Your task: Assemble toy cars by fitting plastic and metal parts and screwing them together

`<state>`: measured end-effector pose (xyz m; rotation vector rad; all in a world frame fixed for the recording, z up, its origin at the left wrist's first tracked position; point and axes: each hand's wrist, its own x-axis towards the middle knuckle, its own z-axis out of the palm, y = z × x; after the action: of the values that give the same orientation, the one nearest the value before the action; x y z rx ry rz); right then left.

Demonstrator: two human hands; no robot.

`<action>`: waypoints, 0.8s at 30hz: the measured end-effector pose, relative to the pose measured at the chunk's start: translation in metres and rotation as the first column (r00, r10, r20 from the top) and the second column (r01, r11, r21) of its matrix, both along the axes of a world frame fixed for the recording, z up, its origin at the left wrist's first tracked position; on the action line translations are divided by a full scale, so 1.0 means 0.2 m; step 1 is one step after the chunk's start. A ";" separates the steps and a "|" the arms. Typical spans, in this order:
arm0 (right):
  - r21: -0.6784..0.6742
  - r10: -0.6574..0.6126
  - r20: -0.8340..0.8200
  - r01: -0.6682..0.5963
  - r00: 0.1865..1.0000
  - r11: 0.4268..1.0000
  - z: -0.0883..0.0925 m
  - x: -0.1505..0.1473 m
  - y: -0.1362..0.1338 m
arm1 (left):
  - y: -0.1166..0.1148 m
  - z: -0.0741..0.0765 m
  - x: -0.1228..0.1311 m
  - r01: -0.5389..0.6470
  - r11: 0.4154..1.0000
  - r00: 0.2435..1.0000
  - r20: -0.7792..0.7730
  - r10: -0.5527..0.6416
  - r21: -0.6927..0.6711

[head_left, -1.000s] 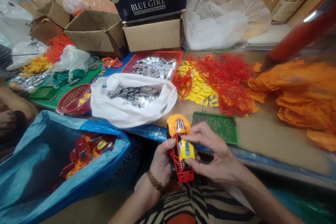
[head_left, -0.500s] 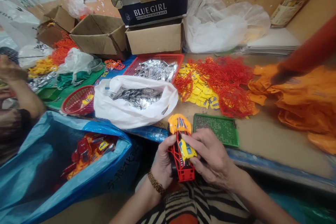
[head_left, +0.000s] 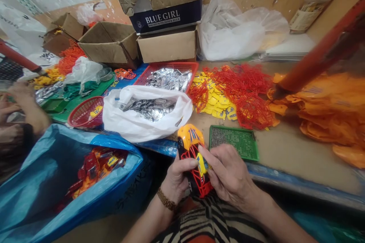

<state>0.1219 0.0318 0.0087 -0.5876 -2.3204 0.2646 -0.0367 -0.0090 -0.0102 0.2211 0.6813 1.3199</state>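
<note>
Between my hands, in front of my lap, is a toy car (head_left: 190,136) with an orange hood, a red lattice frame and dark wheels. My left hand (head_left: 178,172) grips its left side, the thumb lying across onto a small yellow panel (head_left: 202,165). That yellow panel sits over the red frame at the car's middle. My right hand (head_left: 228,171) is closed at the panel's right edge, its fingers pressing on the panel and frame. The far side of the car and some fingertips are hidden.
A green tray (head_left: 234,142) of tiny metal parts lies beyond my right hand. Behind are yellow panels (head_left: 216,102), red frames (head_left: 251,95), orange shells (head_left: 336,110) and a white bag (head_left: 114,117) of silver parts. A blue bag (head_left: 37,182) stands left; a co-worker's arm (head_left: 28,102) shows there.
The yellow panel has gone from tilted under my right fingers to lying in the frame's middle. My left thumb has moved onto it, and the car has turned slightly.
</note>
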 end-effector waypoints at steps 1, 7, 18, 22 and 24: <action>-0.007 0.013 -0.001 -0.013 1.000 1.000 0.00 0.00 0.00 | 0.00 0.00 0.00 -0.003 1.000 1.000 -0.014 0.003 -0.001; -0.071 -0.042 -0.045 0.039 0.998 0.997 -0.01 -0.02 -0.04 | -0.01 0.02 0.00 -0.071 0.997 0.991 -0.111 0.072 0.011; -0.150 -0.067 -0.086 0.054 0.994 0.987 0.02 -0.02 -0.06 | 0.00 0.06 0.01 -0.074 0.994 0.976 -0.200 0.089 0.083; -0.307 -0.107 -0.158 0.054 0.982 0.950 0.03 -0.04 -0.08 | 0.01 0.05 0.01 -0.076 0.994 0.971 -0.219 0.092 0.077; -0.371 -0.113 -0.196 0.033 0.974 0.928 0.04 -0.04 -0.08 | 0.01 0.05 0.01 -0.073 0.994 0.967 -0.237 0.090 0.081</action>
<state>0.1139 0.0152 0.0166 -0.7855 -2.0458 0.7013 -0.0347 -0.0079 -0.0004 0.4202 0.8552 1.4115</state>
